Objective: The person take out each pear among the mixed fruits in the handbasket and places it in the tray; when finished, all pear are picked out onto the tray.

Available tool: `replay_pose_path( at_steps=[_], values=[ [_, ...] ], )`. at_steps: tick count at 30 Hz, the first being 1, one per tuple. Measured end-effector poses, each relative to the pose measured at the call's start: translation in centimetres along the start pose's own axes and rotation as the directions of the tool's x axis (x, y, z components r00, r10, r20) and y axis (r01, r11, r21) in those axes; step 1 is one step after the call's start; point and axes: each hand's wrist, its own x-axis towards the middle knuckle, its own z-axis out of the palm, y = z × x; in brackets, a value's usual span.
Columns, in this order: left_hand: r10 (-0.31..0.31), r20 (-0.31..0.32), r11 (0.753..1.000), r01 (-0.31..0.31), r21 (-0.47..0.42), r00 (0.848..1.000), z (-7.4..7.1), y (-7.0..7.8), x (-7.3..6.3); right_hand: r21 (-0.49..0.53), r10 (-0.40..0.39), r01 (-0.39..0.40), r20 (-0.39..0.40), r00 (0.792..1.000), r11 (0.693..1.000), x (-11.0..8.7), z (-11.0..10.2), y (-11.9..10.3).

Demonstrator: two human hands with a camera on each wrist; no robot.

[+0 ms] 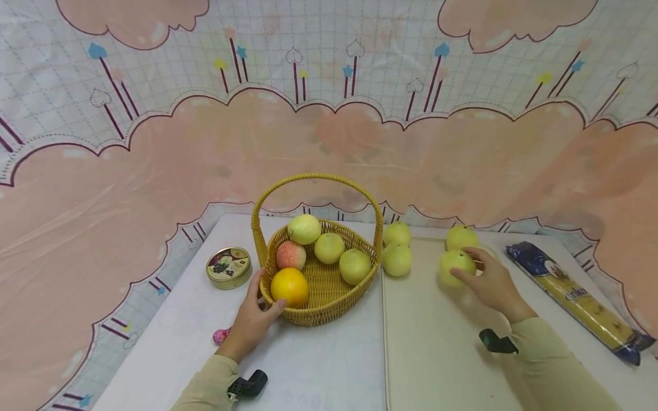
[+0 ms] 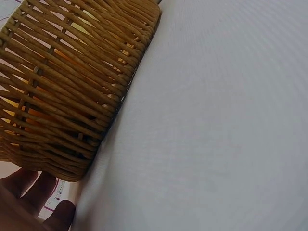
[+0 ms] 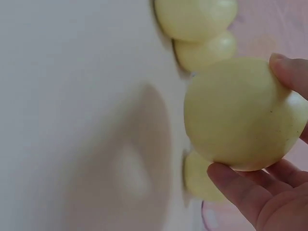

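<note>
Right now, the right hand (image 1: 490, 285) is holding a round yellow-green pear (image 1: 454, 267) well to the right of the basket (image 1: 313, 317), thumb and fingers clamping on opposite sides of it; the pear is hanging above the tray (image 1: 426, 354). The left hand (image 1: 252, 322) is gripping the basket's left end, its thumb reaching over the rim beside an orange (image 1: 289, 288) and its fingers lying along the outer wall; whether the thumb is touching the orange, I cannot tell. Inside the basket, the orange is sitting at the left front, a peach (image 1: 291, 255) is resting just behind it, a pale yellow fruit (image 1: 304, 229) is lying at the back, and a middle pear (image 1: 329, 248) and a right-side pear (image 1: 354, 266) are filling the rest. Just right of the basket, a near pear (image 1: 397, 260) is standing in front of a far pear (image 1: 397, 233). A lone pear (image 1: 461, 238) is sitting farther right of the basket, behind the held one. A long packet (image 1: 578, 299) is lying farthest right of the basket, while a round tin (image 1: 228, 267) is resting to its left.
</note>
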Motion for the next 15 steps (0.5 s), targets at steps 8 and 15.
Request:
replay_pose_path(
  at_steps=[8,15],
  values=[
    [0.005,-0.002,1.0,-0.005,-0.008,1.0,0.0,0.1,-0.2,0.027,0.082,-0.083,0.029,0.996,0.996,0.2,0.0,1.6],
    [0.004,-0.007,1.0,-0.004,-0.01,1.0,0.1,0.1,-0.1,0.023,0.111,-0.112,0.024,0.994,0.993,0.3,0.0,2.6]
  ],
)
